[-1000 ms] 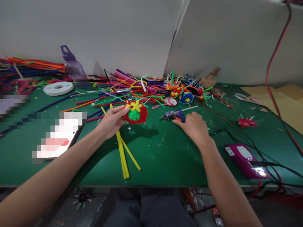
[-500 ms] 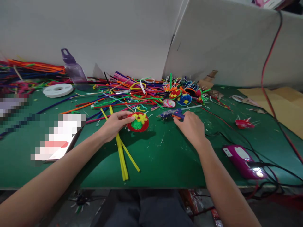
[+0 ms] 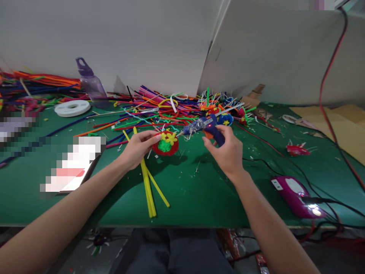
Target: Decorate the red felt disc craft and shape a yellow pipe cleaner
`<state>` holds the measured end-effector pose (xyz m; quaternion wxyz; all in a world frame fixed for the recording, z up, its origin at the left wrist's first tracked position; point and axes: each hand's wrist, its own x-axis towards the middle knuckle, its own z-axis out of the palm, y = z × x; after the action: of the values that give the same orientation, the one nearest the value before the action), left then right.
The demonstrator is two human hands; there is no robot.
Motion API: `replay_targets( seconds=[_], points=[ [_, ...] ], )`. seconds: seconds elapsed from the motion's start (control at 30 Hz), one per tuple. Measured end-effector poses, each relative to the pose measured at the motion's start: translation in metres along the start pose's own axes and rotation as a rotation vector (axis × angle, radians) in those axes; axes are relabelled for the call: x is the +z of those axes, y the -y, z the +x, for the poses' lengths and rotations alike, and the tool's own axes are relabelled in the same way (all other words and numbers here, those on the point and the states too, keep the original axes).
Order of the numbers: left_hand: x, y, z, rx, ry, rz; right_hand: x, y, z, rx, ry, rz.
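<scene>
My left hand (image 3: 139, 147) pinches the left edge of a red round pipe-cleaner piece (image 3: 171, 150) with a green coil and yellow flowers on it. A blue hot glue gun (image 3: 201, 125) is gripped by its handle in my right hand (image 3: 228, 150). Its nozzle points left, close to the upper right rim of the red piece; whether they touch I cannot tell. Below my left hand, several yellow pipe cleaners (image 3: 148, 190) lie on the green table (image 3: 196, 198).
Behind my hands lies a heap of coloured pipe cleaners (image 3: 151, 97). A purple bottle (image 3: 92, 85), a white ribbon spool (image 3: 72, 109) and a phone (image 3: 75, 167) are at left. On the right sit a magenta power box (image 3: 293, 196) with cables and a red piece (image 3: 298, 149).
My right hand has lifted the glue gun off the table and brought its nozzle left to the red piece. My left hand holds the piece in nearly the same place.
</scene>
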<state>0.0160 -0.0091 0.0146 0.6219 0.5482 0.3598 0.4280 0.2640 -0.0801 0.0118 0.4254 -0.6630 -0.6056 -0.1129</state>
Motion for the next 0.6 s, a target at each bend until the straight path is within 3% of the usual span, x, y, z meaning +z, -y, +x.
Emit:
replay_targets(
  seconds=[0.6],
  points=[
    [0.0001,0.0011,-0.0004,0.014,0.01,0.035,-0.0009,-0.0008,-0.0029,-0.126,-0.037,-0.017]
  ],
)
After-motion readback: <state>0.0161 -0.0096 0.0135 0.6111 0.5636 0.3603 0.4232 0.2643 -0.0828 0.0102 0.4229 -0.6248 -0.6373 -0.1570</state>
